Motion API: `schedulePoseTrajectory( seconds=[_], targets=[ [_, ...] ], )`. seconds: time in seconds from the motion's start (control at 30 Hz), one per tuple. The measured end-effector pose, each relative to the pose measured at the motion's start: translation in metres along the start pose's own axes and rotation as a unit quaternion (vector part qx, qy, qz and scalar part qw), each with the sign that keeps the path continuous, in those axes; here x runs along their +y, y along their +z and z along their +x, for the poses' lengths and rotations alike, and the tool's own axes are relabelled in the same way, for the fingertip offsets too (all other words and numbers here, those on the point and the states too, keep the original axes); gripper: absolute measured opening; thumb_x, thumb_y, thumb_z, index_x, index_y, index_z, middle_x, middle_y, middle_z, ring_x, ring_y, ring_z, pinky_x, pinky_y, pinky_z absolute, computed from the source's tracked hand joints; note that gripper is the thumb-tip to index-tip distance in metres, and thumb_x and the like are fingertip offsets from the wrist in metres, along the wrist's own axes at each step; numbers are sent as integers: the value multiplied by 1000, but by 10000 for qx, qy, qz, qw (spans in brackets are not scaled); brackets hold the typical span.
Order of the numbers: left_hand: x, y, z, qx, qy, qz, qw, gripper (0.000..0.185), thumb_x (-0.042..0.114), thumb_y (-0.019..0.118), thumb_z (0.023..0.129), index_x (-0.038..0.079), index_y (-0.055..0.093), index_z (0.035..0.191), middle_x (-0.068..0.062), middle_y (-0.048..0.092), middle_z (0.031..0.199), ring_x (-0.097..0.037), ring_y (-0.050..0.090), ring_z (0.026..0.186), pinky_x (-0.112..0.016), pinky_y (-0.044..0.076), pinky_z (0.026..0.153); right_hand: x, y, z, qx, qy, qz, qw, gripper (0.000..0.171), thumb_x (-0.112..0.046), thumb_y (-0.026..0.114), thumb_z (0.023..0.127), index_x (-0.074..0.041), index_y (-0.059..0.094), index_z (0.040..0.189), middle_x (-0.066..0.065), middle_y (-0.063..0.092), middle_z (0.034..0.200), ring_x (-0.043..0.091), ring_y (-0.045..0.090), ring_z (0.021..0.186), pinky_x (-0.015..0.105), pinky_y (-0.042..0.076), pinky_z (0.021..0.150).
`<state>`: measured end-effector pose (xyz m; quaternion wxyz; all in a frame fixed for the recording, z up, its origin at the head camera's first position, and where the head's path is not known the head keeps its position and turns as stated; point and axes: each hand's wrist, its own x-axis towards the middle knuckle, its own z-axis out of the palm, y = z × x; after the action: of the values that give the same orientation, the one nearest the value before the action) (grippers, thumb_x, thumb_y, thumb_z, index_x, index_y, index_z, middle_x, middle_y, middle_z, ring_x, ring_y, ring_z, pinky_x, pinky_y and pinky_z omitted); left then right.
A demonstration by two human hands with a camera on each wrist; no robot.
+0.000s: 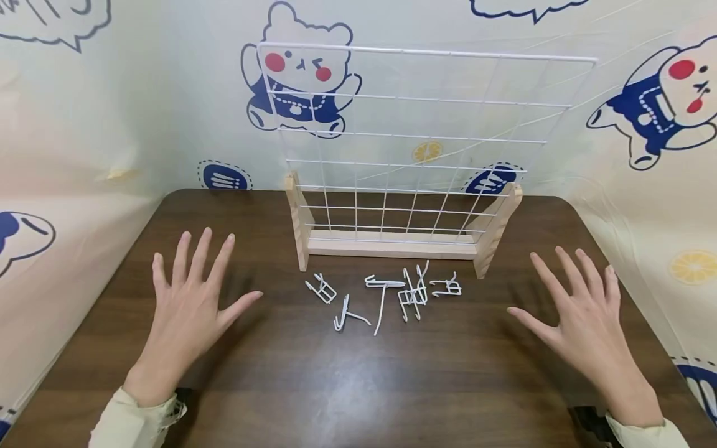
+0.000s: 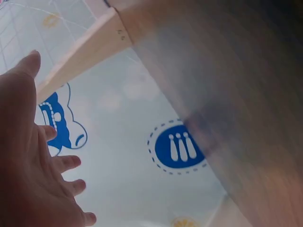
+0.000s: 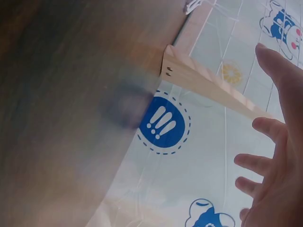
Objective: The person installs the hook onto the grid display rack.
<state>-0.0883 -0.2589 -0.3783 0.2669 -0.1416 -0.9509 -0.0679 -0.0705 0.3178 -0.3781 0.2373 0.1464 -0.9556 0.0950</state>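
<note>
My left hand [image 1: 190, 311] is over the left side of the table, palm down with fingers spread, holding nothing. On the right side my right hand [image 1: 582, 323] has its fingers spread too, also bare. Between them lie several white wire hooks: a small one [image 1: 322, 289] at the left, another [image 1: 346, 313] in front of it, a long-armed hook [image 1: 384, 284], a cluster of hooks [image 1: 413, 297], and a small one [image 1: 447, 287] at the right. Behind the hooks stands a white wire grid panel [image 1: 414, 138] in a wooden stand [image 1: 392, 247].
The dark wood-grain table [image 1: 347, 386] has rounded back corners. A pale curtain [image 1: 185, 106] printed with cartoon bears surrounds its back and sides. The stand's wooden side pieces [image 3: 203, 78] rise near the table's back edge.
</note>
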Motion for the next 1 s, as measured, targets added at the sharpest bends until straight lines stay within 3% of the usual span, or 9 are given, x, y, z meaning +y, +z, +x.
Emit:
schedulePoseTrajectory(
  seconds=[0.13,0.23,0.4,0.6,0.73,0.87,1.0],
  targets=[
    [2,-1,2,-359,-95,-328,9988,94,66,63,84,23,27,158,-18,26,160,-40,15,149,-72,2,113,-3,0,4,-27,-199,188,9996,95,-54,80,69,-20,45,151,22,40,151,39,24,146,61,6,119],
    [5,-3,6,-488,-70,-609,9969,92,52,73,84,21,28,158,-20,31,157,-41,22,146,-71,2,113,-7,1,8,-65,-346,354,9988,93,-51,80,72,-19,44,151,21,45,147,40,32,141,57,9,120],
    [9,-5,16,-469,105,-1003,9938,83,41,74,88,17,33,156,-19,36,153,-41,32,140,-70,9,113,-17,5,16,-214,-520,555,9969,91,-44,83,74,-17,44,151,20,62,127,41,49,122,58,17,116],
    [11,0,33,-501,328,-1509,9867,76,33,72,92,15,33,156,-17,40,152,-40,38,136,-65,21,113,-29,12,27,-567,-718,696,9934,75,-38,82,78,-9,53,141,18,67,115,38,54,112,60,31,103],
    [8,7,44,-650,179,-2010,9773,70,31,67,96,15,33,155,-14,39,154,-35,38,139,-59,30,112,-34,19,33,-836,-969,772,9888,64,-39,80,81,-5,61,131,16,66,117,37,55,112,56,33,102],
    [4,16,58,-849,-112,-2513,9641,66,32,63,99,14,33,155,-13,40,152,-33,41,136,-58,36,108,-39,26,40,-1196,-1134,934,9819,62,-41,78,84,-5,61,132,15,65,120,35,57,113,55,38,101],
    [3,25,74,-978,-383,-3065,9460,63,32,63,99,15,35,153,-12,44,150,-32,45,133,-58,39,106,-42,32,46,-1605,-1093,1119,9746,60,-40,77,87,-5,60,133,16,64,121,34,58,114,53,47,97]
  ],
)
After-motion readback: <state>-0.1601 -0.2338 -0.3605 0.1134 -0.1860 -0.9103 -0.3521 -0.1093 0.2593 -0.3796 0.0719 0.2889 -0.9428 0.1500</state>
